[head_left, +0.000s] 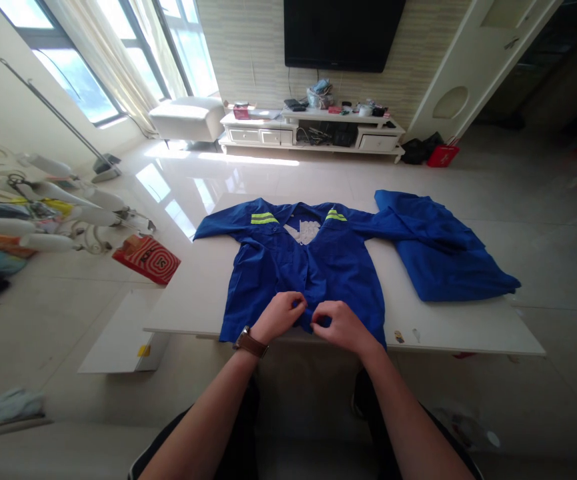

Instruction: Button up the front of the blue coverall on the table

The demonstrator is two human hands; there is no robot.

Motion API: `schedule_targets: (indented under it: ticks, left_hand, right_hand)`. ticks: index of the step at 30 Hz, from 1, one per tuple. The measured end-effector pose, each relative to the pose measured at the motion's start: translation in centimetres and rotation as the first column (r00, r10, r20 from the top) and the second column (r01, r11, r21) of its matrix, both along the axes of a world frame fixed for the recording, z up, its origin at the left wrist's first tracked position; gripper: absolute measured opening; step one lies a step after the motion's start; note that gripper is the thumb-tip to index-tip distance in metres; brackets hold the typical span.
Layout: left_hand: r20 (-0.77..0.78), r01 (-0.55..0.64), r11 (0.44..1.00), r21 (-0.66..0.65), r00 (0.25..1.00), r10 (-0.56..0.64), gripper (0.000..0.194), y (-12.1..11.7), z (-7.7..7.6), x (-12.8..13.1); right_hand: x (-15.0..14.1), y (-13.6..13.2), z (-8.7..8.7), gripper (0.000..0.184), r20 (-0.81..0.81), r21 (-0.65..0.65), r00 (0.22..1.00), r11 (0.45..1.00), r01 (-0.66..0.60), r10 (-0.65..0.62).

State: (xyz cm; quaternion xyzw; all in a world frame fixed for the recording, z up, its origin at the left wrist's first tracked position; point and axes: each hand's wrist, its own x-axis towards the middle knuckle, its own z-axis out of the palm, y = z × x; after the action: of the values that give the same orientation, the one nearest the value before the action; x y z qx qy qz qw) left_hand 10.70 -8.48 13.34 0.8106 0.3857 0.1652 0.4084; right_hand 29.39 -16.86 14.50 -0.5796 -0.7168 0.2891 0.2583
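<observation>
Fingers curl low over blue cloth as your left hand (283,312) and right hand (339,321) work just beside each other at the near hem of a blue jacket (263,273). Both hands look bent into a pinch, though you cannot tell from here whether cloth is caught between the fingertips. A brown-strapped watch (251,343) circles your left wrist.

The jacket lies spread on a white table (473,331), its hem at the near edge, its collar to the far side. Your work appears centered on the lower front edges; the next move, by the look of it, calls for a fine, level grip with both hands, the cloth kept flat.

Farther up, the neck gapes in a V over a white lacy patch (309,232), between yellow-green stripes (264,218) at the shoulders. One sleeve points left; the other reaches a bunched blue garment (443,263) on the right. Beyond the table, a white TV stand (272,138) sits beneath a dark television (343,33).
</observation>
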Motion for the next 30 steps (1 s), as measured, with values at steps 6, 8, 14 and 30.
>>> schedule_targets:
  ticks: [6, 8, 14, 30]
  left_hand:
    - [-0.458, 0.106, 0.992, 0.069, 0.887, -0.063, 0.036, -0.3, -2.7, -1.4]
    - [-0.54, 0.153, 0.988, -0.024, 0.83, -0.141, 0.041, -0.8, -3.3, -1.4]
    - [-0.633, 0.142, 0.98, -0.138, 0.748, -0.198, 0.037, -2.0, -2.8, -0.5]
    - [-0.714, 0.079, 0.997, -0.002, 0.697, -0.057, 0.019, -1.8, -0.8, -0.8]
  right_hand:
    - [-0.6, -0.2, -1.2, 0.008, 0.159, -0.139, 0.987, 0.99, -0.011, 0.033]
    - [-0.7, 0.0, -1.4, 0.01, 0.178, -0.111, 0.984, 0.993, 0.029, -0.009]
    - [-0.2, -0.4, -2.2, 0.029, 0.338, -0.284, 0.94, 0.957, 0.063, 0.038]
    - [-1.8, -0.4, -3.1, 0.035, 0.482, -0.355, 0.866, 0.933, 0.054, 0.134]
